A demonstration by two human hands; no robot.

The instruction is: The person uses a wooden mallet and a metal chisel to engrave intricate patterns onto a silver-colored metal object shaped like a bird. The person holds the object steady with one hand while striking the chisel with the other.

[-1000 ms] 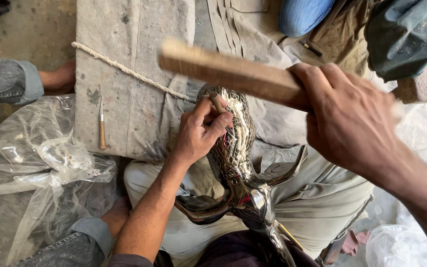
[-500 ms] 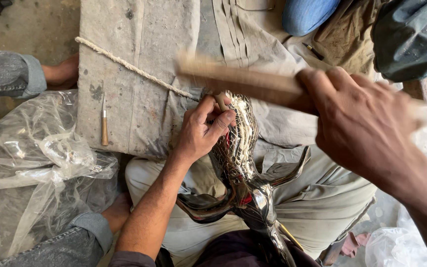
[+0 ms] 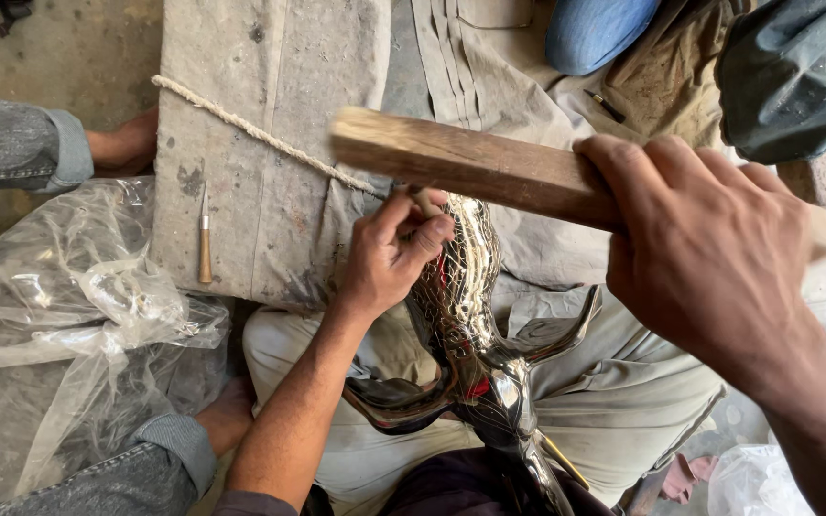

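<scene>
My right hand [image 3: 709, 258] grips a flat wooden stick [image 3: 470, 167], held level just above my left hand [image 3: 389, 258]. The left hand pinches a small punch-like tool, mostly hidden by its fingers, against a shiny metal animal figure [image 3: 475, 325] with an engraved scale pattern. The figure lies across my lap, its upper end resting on a grey cloth-covered block [image 3: 270, 143].
A rope [image 3: 241, 124] runs slantwise over the block, and a small wooden-handled awl [image 3: 205, 244] lies on it. Crumpled clear plastic sheeting [image 3: 69, 315] covers the left. Another person's hands in grey sleeves rest at the left edge [image 3: 126, 143] and lower left [image 3: 222, 420].
The wooden stick has swung down and slightly right, closer to my left hand. The left hand and metal figure have stayed in place.
</scene>
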